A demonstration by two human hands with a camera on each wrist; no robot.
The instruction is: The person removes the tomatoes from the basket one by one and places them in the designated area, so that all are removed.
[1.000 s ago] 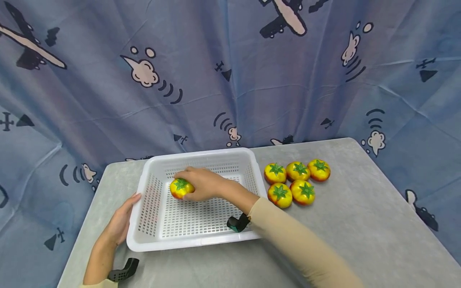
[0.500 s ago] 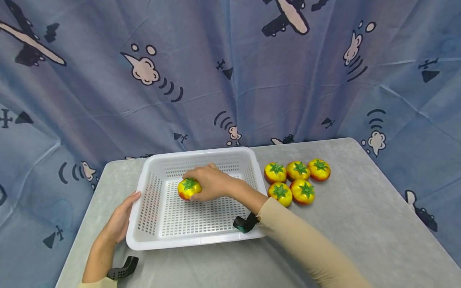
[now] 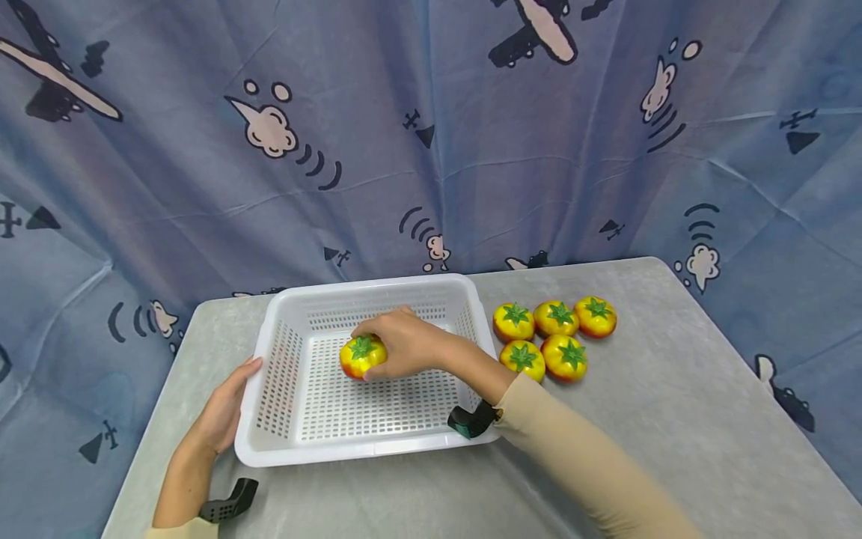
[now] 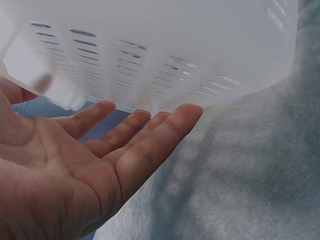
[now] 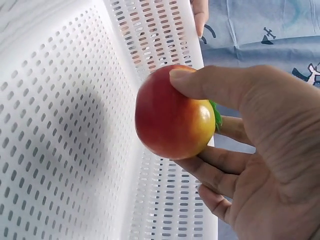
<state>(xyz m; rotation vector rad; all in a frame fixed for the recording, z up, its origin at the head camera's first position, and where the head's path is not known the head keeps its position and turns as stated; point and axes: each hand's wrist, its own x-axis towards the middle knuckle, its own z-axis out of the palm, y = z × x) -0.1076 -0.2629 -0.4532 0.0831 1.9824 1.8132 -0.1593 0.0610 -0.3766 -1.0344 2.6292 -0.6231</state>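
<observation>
A glossy yellow-red persimmon [image 3: 362, 356] with a green star-shaped leaf top is in my right hand [image 3: 412, 344]. Thumb and fingers grip its sides; the right wrist view shows its red underside [image 5: 165, 115] held apart from the basket floor. Around it is a white plastic basket [image 3: 323, 455] with slotted walls and floor. My left hand [image 3: 222, 412] holds the basket's left side, the thumb at the rim. Seen from the left wrist, the fingers [image 4: 155, 145] reach under the slotted outer wall [image 4: 150, 30].
Several similar persimmons [image 3: 567, 358] sit close together on the grey table [image 3: 660, 389], just right of the basket. Behind the table hangs a blue curtain [image 3: 377, 187] printed with planes. A black wrist camera [image 3: 471, 421] on the right arm hangs over the basket's front right rim.
My right hand has moved a little to the right inside the basket, carrying the persimmon with it. The left hand and the other persimmons have stayed in place.
</observation>
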